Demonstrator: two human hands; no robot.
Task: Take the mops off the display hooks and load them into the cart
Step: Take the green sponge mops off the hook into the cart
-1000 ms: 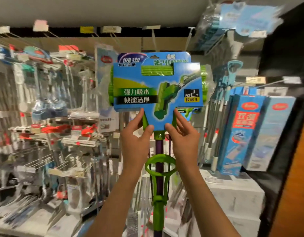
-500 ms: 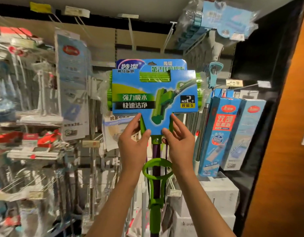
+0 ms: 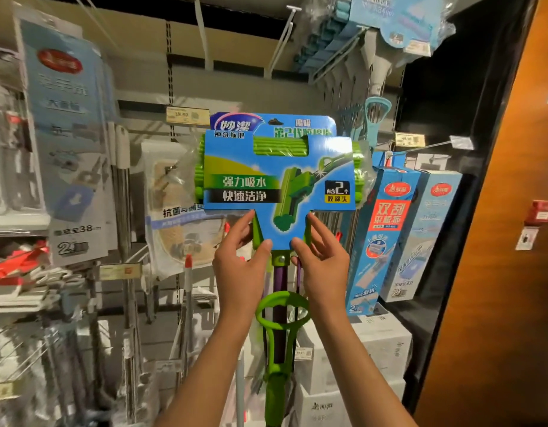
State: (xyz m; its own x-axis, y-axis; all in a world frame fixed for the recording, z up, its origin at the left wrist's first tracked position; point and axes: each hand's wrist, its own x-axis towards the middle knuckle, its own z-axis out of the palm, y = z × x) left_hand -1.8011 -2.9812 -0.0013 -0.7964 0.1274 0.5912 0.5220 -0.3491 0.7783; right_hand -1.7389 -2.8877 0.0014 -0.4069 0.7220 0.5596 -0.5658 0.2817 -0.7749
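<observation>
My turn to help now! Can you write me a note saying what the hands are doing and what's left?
Left hand and right hand: each pinches the narrow bottom of the blue card on the green sponge mop, held up in front of the shelf.
Another card shows right behind it, so likely a second mop.
Cart: not in view.
Done: mop gripped; off its hook or not, can't tell.
Left: carry it to the cart, then fetch the others.
</observation>
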